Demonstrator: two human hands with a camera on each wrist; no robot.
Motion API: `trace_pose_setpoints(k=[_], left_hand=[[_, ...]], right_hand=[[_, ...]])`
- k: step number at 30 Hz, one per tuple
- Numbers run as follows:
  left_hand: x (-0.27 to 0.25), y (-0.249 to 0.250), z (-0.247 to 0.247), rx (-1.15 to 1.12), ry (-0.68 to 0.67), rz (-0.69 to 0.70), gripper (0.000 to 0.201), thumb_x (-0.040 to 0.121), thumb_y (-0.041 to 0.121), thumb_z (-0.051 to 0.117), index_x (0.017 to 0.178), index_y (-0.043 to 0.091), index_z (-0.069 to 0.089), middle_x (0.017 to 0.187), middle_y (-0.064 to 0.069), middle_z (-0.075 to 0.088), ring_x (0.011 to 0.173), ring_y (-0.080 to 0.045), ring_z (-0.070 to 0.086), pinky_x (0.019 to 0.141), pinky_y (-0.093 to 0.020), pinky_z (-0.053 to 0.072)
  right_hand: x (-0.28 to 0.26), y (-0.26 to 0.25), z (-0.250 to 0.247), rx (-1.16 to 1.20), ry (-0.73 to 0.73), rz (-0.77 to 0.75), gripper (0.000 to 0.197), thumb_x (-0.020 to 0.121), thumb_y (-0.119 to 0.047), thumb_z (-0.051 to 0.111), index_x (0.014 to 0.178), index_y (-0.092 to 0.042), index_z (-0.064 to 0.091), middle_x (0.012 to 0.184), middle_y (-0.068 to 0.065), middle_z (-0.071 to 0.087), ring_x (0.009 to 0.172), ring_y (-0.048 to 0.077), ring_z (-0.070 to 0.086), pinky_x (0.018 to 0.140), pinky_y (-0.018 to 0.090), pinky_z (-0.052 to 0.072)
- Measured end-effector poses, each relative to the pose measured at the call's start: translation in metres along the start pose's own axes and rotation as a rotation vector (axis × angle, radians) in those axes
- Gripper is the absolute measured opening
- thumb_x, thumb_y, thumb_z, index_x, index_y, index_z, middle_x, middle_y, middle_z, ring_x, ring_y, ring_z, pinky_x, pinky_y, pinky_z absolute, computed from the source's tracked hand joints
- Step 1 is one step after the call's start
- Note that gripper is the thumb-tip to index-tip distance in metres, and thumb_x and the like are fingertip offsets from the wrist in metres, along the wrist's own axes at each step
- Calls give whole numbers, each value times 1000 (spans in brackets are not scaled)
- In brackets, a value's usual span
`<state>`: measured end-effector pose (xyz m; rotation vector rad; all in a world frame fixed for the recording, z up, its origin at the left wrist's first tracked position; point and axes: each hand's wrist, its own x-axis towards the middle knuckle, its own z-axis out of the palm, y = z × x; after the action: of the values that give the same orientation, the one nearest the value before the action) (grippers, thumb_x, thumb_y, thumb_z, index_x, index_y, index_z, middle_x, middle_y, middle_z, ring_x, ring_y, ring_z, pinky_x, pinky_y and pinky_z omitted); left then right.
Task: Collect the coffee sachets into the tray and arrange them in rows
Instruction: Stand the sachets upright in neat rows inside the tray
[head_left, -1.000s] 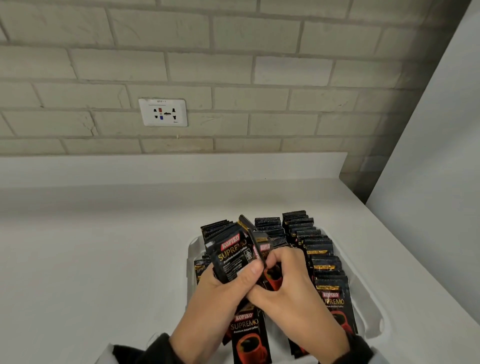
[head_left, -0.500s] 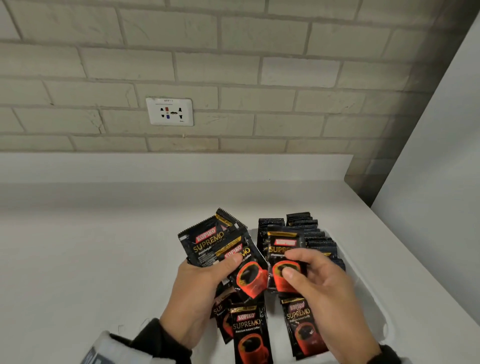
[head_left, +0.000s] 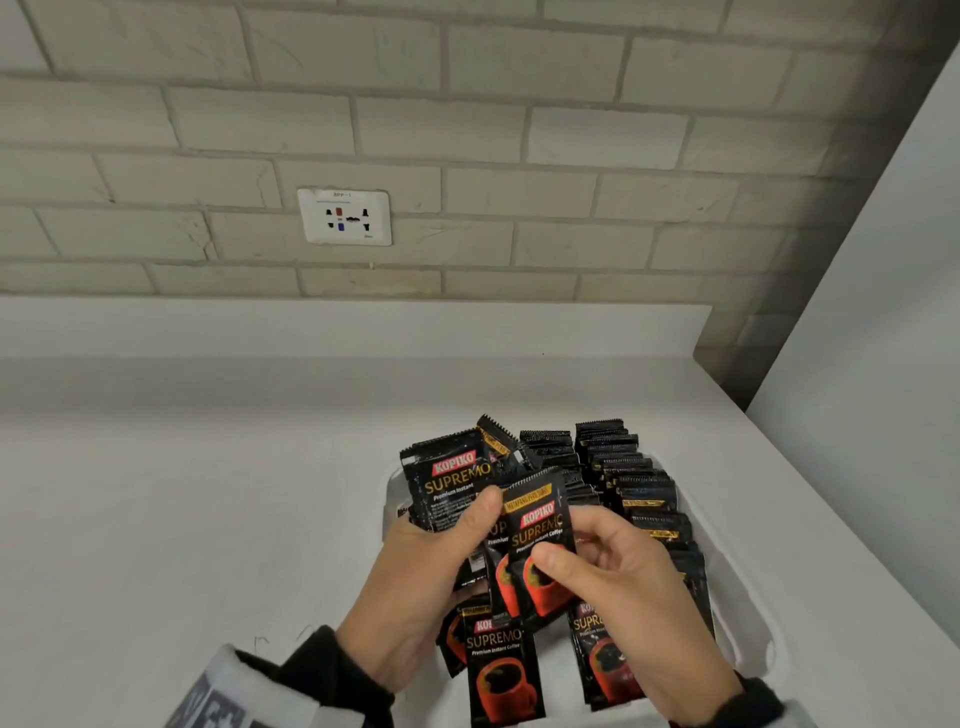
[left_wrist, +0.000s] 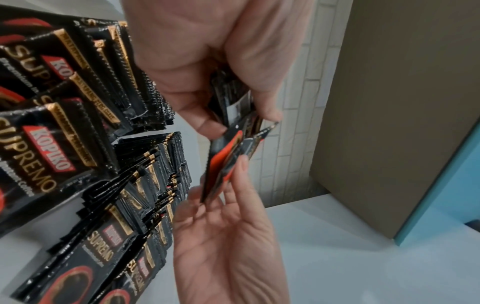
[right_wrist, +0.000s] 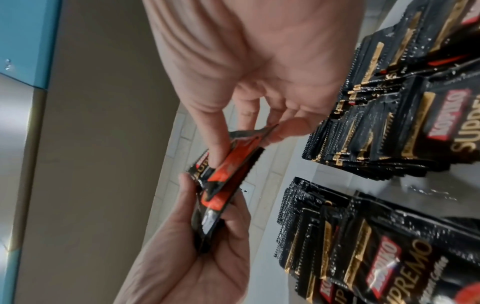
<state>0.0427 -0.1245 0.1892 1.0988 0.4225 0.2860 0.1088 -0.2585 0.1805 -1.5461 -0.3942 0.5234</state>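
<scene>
Black Kopiko Supremo coffee sachets stand in rows (head_left: 639, 499) in a white tray (head_left: 748, 649) on the counter. More sachets (head_left: 498, 665) lie flat at the tray's near end. My left hand (head_left: 467, 535) grips a fanned bundle of sachets (head_left: 452, 478) above the tray. My right hand (head_left: 587, 551) pinches one sachet (head_left: 537, 525) between thumb and fingers, overlapping that bundle. In the left wrist view the left hand (left_wrist: 221, 115) holds the bundle (left_wrist: 233, 98) edge-on beside the rows (left_wrist: 150, 164). In the right wrist view the right hand (right_wrist: 246, 139) pinches a sachet (right_wrist: 228, 164) that meets the left hand (right_wrist: 187, 257).
The white counter (head_left: 182, 519) stretches left of the tray. Behind it rises a brick wall with a socket plate (head_left: 344, 216). A pale panel (head_left: 883, 312) closes the right side, close to the tray.
Half a second ago my right hand held its sachet apart, to the right of the fan. It has since moved up and left, and the sachet now overlaps the left hand's bundle.
</scene>
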Motion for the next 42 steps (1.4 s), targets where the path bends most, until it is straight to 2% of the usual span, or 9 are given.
trace_pose_setpoints(k=[3,8,16,22,27,31,34,37,42], left_hand=[[-2,-1,1,27,-47,5,41,66,35,60,100,13,64,86,-3,75,75,-15,72,55,-21,53],[-2,-7,1,132,-55,63,46,59,21,72,102,10,67,95,-9,74,85,-25,71,77,-37,55],[-3,-6,-2,-25,-43,85,31,63,11,65,94,7,66,84,-7,75,71,-16,71,53,-20,52],[-1,-13,3,-14,-40,127,37,63,11,67,99,1,64,86,-12,74,74,-22,71,57,-24,54],[-2,-11,1,109,-51,174,33,63,13,70,95,4,68,88,-13,73,82,-29,70,67,-31,57],[0,-2,0,209,-31,254,21,67,9,71,87,16,70,85,-1,75,79,-18,71,68,-24,56],[3,6,0,234,-44,296,22,70,3,70,86,17,70,82,3,75,76,-13,71,64,-19,55],[5,14,-1,236,-69,303,30,62,15,69,92,15,69,90,0,75,83,-17,71,72,-24,57],[13,42,-16,133,-24,360,26,67,24,62,91,17,66,87,1,74,79,-14,70,65,-22,56]], right_hand=[[0,3,-1,79,-18,51,15,77,-5,67,91,-10,65,74,5,71,65,11,67,56,17,50],[1,7,-2,177,8,80,17,78,-6,64,94,-6,61,74,7,71,66,15,67,57,24,50],[-2,9,3,237,-10,86,38,66,-17,65,101,-8,56,80,7,72,72,16,68,67,34,53],[-6,8,17,33,-34,56,21,91,-23,51,109,-31,45,94,-1,62,71,1,64,57,20,49],[-8,5,15,-44,-87,39,19,93,-27,46,109,-34,40,98,-6,62,76,-2,63,59,17,48],[-2,-12,3,-160,-83,-48,38,88,-22,57,117,-34,37,107,-10,61,92,-6,61,75,14,51],[7,-40,-9,-314,-38,-177,45,80,-15,67,108,-40,42,96,-8,64,82,-1,63,75,18,52],[15,-61,-14,-417,-102,-238,36,79,-10,68,96,-38,52,86,-7,67,69,2,65,62,15,51],[28,-81,-28,-397,-45,-302,28,79,-2,65,86,-28,59,90,-5,66,51,-4,57,49,12,48]])
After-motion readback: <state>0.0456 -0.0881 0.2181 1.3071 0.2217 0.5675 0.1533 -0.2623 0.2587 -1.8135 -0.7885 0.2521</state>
